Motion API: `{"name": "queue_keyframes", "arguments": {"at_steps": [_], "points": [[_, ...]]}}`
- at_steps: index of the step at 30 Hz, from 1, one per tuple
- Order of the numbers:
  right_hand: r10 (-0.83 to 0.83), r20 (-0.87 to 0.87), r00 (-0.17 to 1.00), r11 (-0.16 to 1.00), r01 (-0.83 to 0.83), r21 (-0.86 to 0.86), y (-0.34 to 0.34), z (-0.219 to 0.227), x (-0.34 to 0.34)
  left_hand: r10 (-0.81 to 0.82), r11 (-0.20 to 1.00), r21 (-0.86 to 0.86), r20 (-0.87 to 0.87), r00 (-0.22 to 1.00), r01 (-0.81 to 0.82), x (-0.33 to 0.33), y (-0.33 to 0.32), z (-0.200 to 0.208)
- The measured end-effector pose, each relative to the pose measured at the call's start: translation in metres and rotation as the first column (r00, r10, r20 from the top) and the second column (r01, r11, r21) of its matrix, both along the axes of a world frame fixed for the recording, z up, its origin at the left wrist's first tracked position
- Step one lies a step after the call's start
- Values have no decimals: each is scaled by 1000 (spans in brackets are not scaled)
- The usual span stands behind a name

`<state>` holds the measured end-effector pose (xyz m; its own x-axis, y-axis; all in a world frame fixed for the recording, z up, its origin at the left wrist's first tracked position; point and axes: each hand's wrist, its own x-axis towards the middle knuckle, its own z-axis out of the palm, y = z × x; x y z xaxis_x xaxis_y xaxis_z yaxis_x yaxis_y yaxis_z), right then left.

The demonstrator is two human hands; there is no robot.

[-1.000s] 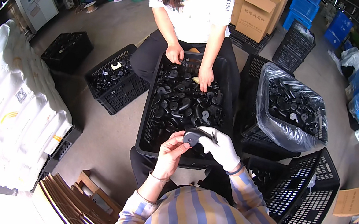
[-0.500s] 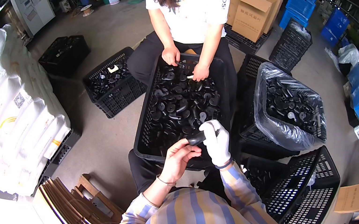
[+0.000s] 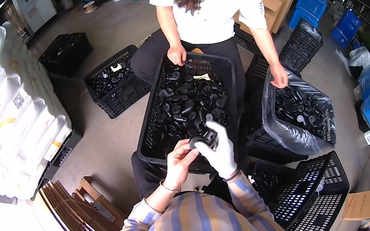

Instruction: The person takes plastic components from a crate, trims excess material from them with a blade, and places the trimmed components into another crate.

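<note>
My bare left hand [image 3: 180, 162] and my right hand [image 3: 219, 151] in a white glove meet above the near end of a large black crate [image 3: 145, 131]. Between them they grip a black plastic part [image 3: 201, 141] with a round disc-like end, the left fingers pinching its edge and the gloved fingers around its other side. Many similar black plastic parts [image 3: 177, 109] fill the crate below. Opposite me, a person in a white shirt has one hand [image 3: 176, 55] at the crate's far rim and the other hand [image 3: 278, 76] over a plastic-lined crate.
On the right stands the plastic-lined crate [image 3: 269, 122] of black parts, with a tilted black crate [image 3: 321, 207] nearer me. Another black crate [image 3: 116, 99] lies left of the large one. White sacks [image 3: 12, 121] are stacked at far left, above flattened cardboard [image 3: 75, 217].
The black part has turned in my hands, its round end now showing. The other person's hand has moved from the large crate to the lined crate, leaving a pale piece on the parts.
</note>
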<state>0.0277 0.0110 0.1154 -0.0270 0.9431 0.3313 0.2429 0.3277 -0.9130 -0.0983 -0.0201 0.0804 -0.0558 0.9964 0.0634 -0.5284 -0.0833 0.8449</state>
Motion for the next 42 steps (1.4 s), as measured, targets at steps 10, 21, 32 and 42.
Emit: {"name": "queue_keyframes", "arguments": {"at_steps": [10,21,32,42], "points": [[4,-442,897,855,-232,-463,12,13,15,-106,992,-44,223,969,118,-3,-6,-2],[243,3,970,969,-243,-37,-1,7,18,-205,955,-101,450,869,278,-22,-1,5],[238,-68,969,954,-246,-171,-4,11,15,-128,991,-26,108,986,131,-8,-5,5],[-46,-397,917,881,-149,-448,8,7,21,-123,992,13,155,980,123,-5,-7,2]]}}
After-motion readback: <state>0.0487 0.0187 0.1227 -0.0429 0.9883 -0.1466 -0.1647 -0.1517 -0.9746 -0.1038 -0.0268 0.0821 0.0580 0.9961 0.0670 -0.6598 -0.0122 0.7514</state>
